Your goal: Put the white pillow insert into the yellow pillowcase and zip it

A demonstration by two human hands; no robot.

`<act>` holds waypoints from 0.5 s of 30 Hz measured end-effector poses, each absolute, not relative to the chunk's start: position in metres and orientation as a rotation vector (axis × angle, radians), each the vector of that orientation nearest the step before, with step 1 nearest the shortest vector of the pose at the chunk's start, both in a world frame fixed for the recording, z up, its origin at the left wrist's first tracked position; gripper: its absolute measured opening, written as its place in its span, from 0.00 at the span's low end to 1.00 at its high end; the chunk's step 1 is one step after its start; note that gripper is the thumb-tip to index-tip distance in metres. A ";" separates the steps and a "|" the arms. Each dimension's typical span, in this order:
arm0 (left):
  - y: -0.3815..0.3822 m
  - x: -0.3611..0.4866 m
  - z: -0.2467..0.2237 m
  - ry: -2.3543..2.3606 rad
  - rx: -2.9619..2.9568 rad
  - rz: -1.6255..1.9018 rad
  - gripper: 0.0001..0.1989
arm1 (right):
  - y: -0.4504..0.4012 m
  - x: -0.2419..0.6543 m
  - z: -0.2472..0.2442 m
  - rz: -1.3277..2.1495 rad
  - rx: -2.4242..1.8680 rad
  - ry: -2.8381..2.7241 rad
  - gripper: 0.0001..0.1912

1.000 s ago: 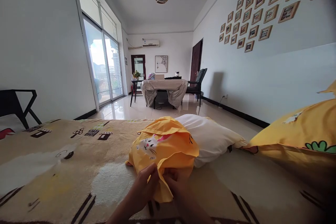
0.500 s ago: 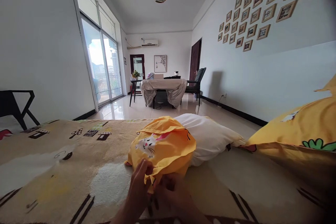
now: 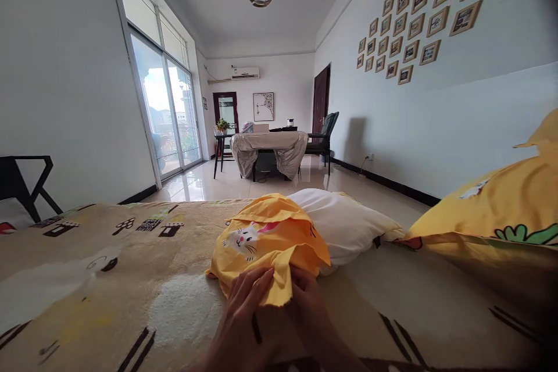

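Observation:
A yellow pillowcase with a printed white rabbit face lies bunched on the patterned blanket in front of me. Behind it and to its right, a white pillow touches it; whether part of the pillow is inside the case cannot be seen. My left hand grips the case's near edge, fingers closed on the cloth. Just to the right, my right hand is closed on the same edge, its fingertips partly hidden by the fabric. A folded flap of cloth stands up between the two hands.
A larger yellow pillow rests on the right side of the beige blanket. Beyond the bed stand a covered table and a black chair. Another black chair frame is at far left.
Both hands have shifted their hold along the near edge, and the right hand has moved slightly up and right. The cloth between them now spreads into a wider flap.

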State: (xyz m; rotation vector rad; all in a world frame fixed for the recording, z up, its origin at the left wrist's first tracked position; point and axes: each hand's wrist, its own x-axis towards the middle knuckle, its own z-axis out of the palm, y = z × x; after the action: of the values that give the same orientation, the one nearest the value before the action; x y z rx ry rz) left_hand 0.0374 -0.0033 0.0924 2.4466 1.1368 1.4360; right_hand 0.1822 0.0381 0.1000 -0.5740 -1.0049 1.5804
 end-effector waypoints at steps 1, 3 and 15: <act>-0.003 0.037 0.092 1.166 2.473 1.434 0.31 | 0.038 0.182 0.099 1.595 -0.565 -1.001 0.18; -0.001 0.037 0.093 1.207 2.509 1.459 0.27 | 0.036 0.181 0.096 1.598 -0.570 -1.034 0.17; 0.006 0.035 0.087 1.132 2.417 1.689 0.09 | 0.032 0.182 0.093 1.334 -0.686 -1.276 0.20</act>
State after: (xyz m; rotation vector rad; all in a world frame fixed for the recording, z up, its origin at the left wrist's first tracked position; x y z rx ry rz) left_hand 0.0346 0.0059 0.0873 2.4170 1.1317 1.6888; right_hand 0.1817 0.0322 0.0930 -0.6858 -1.2762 1.3336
